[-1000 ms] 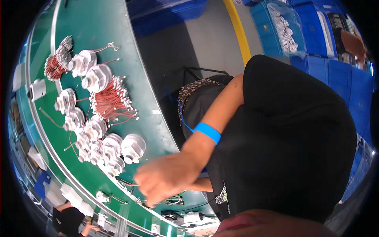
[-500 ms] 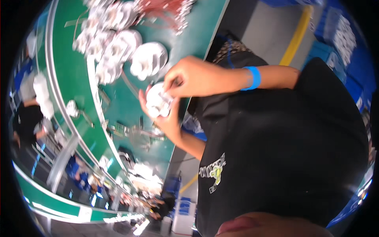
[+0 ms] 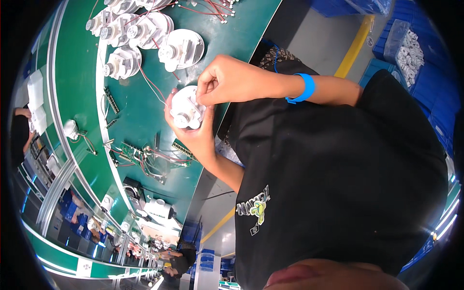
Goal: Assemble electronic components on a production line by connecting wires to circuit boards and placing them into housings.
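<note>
My left hand (image 3: 195, 140) cradles a white round plastic assembly (image 3: 187, 104), which has a small motor-like cylinder on its face. The fingers are wrapped about its rim, palm toward the camera. My right hand (image 3: 220, 79), with a blue band at the wrist, is closed in a pinch at the assembly's edge. What sits between those fingertips is hidden. Close by on the green table (image 3: 140, 108), a similar white assembly (image 3: 181, 50) lies with another, smaller-looking one (image 3: 122, 63) to its left. Thin red and white wires (image 3: 152, 84) run from that one toward the held assembly.
More white assemblies (image 3: 140, 31) and red wires (image 3: 208, 9) cover the upper table. Green circuit boards with wires (image 3: 150, 157) lie below my hands. A rail (image 3: 108, 145) borders a green strip bearing a small white part (image 3: 71, 129). Blue bins (image 3: 425, 87) stand at right.
The view has shifted and become sharper. Both hands and the held assembly sit a little higher in the picture. My right hand still pinches at its edge.
</note>
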{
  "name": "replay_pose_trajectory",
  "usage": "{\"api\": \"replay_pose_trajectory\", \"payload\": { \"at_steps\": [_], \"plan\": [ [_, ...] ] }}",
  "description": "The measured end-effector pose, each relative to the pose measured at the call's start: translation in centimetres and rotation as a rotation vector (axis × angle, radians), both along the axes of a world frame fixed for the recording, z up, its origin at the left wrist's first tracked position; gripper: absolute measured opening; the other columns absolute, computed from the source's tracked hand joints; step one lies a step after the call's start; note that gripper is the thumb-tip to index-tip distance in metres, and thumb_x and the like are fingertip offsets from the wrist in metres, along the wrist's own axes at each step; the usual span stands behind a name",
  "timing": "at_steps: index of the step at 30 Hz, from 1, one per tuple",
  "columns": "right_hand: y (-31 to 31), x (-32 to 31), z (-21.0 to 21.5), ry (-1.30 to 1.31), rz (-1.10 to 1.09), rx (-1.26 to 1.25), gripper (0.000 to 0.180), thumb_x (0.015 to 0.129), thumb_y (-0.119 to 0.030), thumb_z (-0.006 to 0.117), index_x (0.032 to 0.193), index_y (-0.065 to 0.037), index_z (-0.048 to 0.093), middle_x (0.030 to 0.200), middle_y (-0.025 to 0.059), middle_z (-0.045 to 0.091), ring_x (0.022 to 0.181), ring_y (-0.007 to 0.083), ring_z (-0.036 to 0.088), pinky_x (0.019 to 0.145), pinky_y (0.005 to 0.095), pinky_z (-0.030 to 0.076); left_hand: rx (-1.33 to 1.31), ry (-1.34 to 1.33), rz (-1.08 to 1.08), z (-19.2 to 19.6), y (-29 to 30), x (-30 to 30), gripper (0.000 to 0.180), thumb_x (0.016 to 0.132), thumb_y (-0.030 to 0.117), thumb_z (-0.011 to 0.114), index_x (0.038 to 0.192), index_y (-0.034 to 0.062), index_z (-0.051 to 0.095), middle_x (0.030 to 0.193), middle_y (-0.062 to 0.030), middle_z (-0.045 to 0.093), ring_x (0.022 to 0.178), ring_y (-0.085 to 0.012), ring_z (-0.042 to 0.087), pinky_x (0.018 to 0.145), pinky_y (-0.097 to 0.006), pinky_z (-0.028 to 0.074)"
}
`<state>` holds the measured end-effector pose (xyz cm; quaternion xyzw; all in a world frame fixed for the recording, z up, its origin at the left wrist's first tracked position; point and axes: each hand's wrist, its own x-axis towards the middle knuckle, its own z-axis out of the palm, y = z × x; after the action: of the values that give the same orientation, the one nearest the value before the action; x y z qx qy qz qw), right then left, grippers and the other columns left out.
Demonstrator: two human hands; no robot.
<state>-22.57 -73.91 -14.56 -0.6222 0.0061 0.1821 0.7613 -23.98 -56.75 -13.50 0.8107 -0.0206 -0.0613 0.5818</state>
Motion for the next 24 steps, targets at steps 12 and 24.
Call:
{"api": "replay_pose_trajectory", "payload": {
  "at_steps": [12,24],
  "plan": [
    [-0.5,1.1,1.9,0.074,0.109,-0.132,0.016,0.077,-0.011,0.067,0.082,0.003,0.07,0.067,0.0047,0.066,0.065,0.0051,0.058,0.058,0.0217,0.045,0.172,-0.116,-0.024,-0.2,0.2,0.1,0.071,0.069,0.003,0.082,0.13,0.0001,0.045,0.133,-0.0106,0.049,0.117,-0.0209,0.051,0.099,-0.033,0.042],
    [0.0,0.9,1.9,0.184,0.104,-0.001,0.014,0.08,-0.009,0.068,0.084,0.005,0.07,0.074,0.0074,0.068,0.067,0.009,0.061,0.063,0.023,0.048,-0.043,0.026,0.081,-0.1,-0.7,-0.6,0.079,0.066,0.009,0.083,0.133,-0.0025,0.043,0.136,-0.0147,0.05,0.127,-0.0261,0.044,0.115,-0.041,0.015]
  ]
}}
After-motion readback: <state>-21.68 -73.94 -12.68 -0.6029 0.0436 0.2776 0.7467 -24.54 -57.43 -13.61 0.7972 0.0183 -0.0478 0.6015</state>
